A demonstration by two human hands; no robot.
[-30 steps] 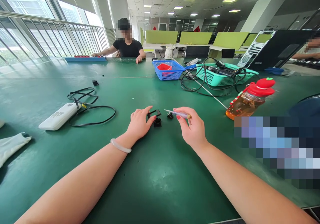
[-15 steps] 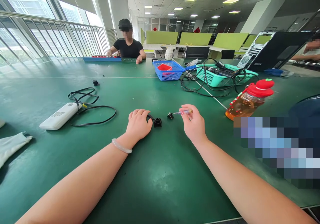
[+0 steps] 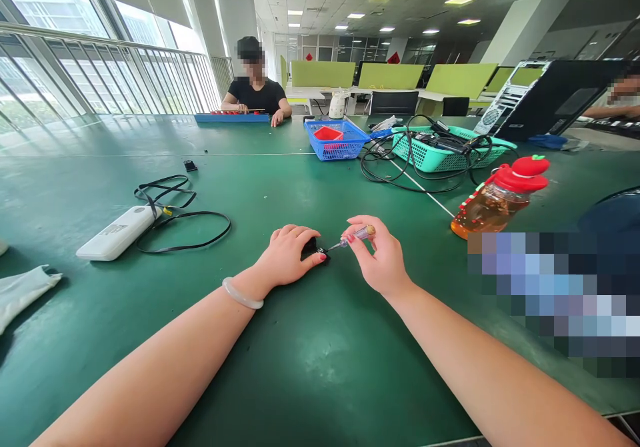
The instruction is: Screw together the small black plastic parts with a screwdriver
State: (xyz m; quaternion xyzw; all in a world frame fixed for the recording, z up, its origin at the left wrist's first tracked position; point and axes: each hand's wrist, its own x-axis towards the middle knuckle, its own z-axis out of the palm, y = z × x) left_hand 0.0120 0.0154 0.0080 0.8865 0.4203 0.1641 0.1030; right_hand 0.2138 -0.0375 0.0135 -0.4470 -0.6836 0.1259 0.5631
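My left hand (image 3: 286, 254) is closed round small black plastic parts (image 3: 310, 246) on the green tabletop, its thumb stretched along their near side. The fingers cover much of them, so I cannot tell how they fit together. Pinched in the fingers of my right hand (image 3: 384, 257) is a small screwdriver (image 3: 350, 239) with a clear handle. Its thin shaft points left and down, and the tip meets the black parts beside my left thumb.
To the left lies a white power bank (image 3: 120, 234) with a looped black cable (image 3: 187, 248). A red-capped bottle (image 3: 493, 204) stands tilted on the right. Farther back are a blue basket (image 3: 337, 150) and a green basket (image 3: 425, 160) of cables. A person (image 3: 257, 90) sits across the table.
My right hand has brought the screwdriver left, its tip now at the black parts. My left hand has shifted right and closed over them. Across the table, the blue tray has moved right.
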